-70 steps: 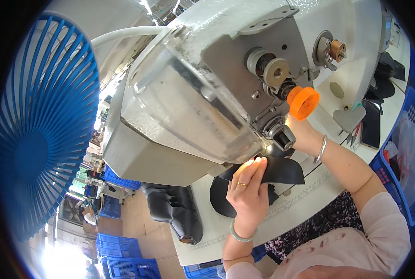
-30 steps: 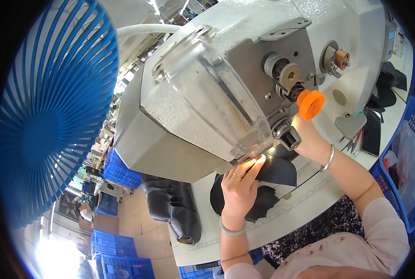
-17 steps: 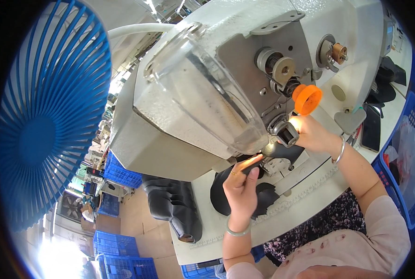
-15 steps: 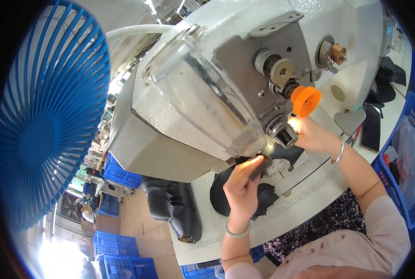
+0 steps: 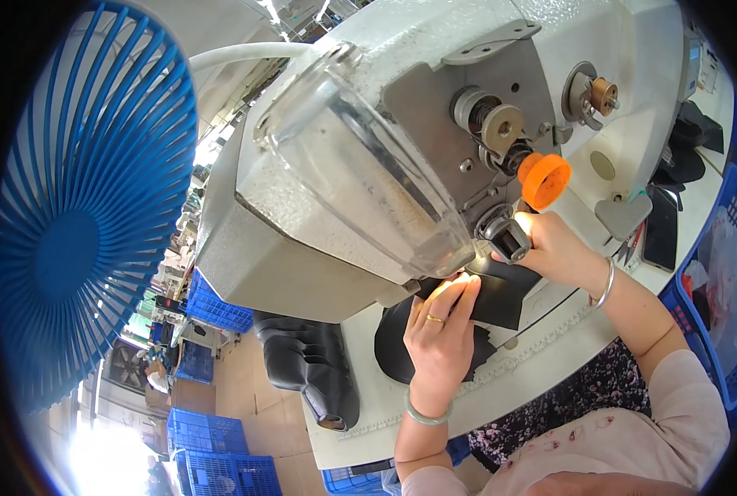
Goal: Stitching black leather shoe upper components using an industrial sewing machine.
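Under the head of a pale sewing machine (image 5: 302, 248), my left hand (image 5: 441, 335) presses its fingers together on a dark, flat, leather-like piece (image 5: 500, 302). Its fingertips are close to the lit sewing spot, where the needle is hidden. My right hand (image 5: 558, 252) is curled at the far side of that piece, beside the machine's metal fitting (image 5: 505, 236). The fitting covers some of its fingertips, so what they grip cannot be made out. Another black piece (image 5: 395, 343) lies on the white table (image 5: 542, 347), partly under my left hand.
A stack of folded black pieces (image 5: 310, 364) rests at the table's left edge. On the right are a phone (image 5: 660, 227), small scissors (image 5: 629, 248) and a blue basket (image 5: 720, 331) with plastic bags. A blue fan (image 5: 95, 207) stands close at left; blue crates (image 5: 219, 471) sit below.
My left hand has turned so its back shows, with the fingers flatter on the work. The dark piece now spreads out between both hands, over the metal plate. My right hand has shifted slightly nearer.
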Tool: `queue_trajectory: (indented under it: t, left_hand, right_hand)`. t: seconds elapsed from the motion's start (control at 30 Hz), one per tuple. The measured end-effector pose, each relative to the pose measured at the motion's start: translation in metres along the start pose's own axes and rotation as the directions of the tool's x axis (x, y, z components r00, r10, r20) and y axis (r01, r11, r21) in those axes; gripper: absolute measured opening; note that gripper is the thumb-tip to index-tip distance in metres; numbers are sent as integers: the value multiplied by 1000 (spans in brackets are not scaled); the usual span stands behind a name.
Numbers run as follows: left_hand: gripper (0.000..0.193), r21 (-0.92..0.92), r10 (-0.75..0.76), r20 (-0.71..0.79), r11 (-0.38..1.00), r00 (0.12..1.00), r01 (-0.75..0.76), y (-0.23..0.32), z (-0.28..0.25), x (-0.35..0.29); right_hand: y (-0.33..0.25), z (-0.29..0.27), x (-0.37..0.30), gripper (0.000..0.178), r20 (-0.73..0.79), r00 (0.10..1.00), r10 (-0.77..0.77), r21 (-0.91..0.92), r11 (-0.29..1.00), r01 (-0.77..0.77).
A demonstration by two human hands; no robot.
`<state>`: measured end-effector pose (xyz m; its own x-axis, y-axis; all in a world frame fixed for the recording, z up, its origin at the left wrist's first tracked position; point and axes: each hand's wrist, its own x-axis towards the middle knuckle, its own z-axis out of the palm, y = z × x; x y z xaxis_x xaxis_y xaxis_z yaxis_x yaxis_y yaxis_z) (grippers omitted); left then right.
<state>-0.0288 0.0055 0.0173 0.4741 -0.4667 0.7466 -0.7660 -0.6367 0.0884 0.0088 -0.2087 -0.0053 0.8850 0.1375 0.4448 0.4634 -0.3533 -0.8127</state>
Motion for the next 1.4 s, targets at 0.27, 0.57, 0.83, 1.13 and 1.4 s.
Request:
queue_trajectory:
  t: [0.27,0.57,0.83,1.13,1.4]
  left_hand:
    - [43,-60,41,-7,997,999,-41,-10,-1,3]
    - [43,-121,-10,62,993,998,18,-17,-4,2]
    - [52,46,-88,-1,995,996,88,13,7,-6]
    - [35,-329,-278,46,903,960,277,4,0,-6]
    - [48,-41,-23,-1,999,1000,23,4,4,-8]
  right_hand:
    - [-15,2,-7,46,-48,997,60,-73,995,-63]
    - [-27,2,-16,48,-34,981,191,-107,975,-194]
    - [-28,5,-31,40,2,992,124,86,989,-123]
    - [-22,0,-30,41,209,971,120,145,978,-152]
    - [-24,4,-30,39,193,972,131,146,976,-161]
